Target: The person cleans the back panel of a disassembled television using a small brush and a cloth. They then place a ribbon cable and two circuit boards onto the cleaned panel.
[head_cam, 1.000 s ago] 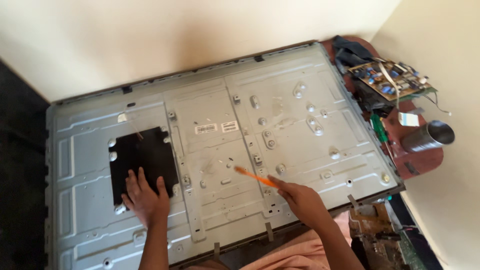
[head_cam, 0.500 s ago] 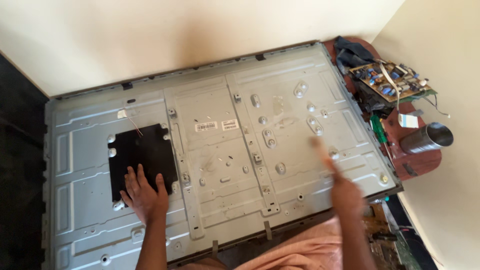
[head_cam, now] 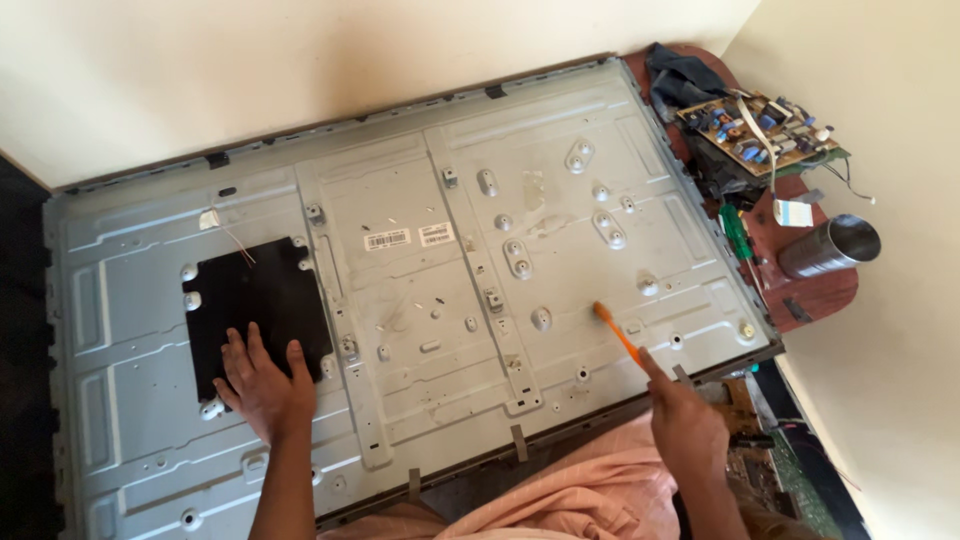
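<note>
Left hand (head_cam: 262, 385) lies flat, fingers spread, on the metal panel (head_cam: 420, 300); right hand (head_cam: 685, 425) fingers grip an orange brush (head_cam: 617, 335).

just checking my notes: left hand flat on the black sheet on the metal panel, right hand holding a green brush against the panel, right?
Not quite: the brush in the right hand is orange, not green, as the head view shows. The left hand does lie flat on the black sheet on the metal panel.

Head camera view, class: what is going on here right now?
A person leans over a big grey metal back panel of a flat screen, laid flat. The left hand rests flat on a black square patch. The right hand holds an orange brush, its head touching the panel near the lower right. At the right lie a circuit board, a green screwdriver and a metal cup.
</note>
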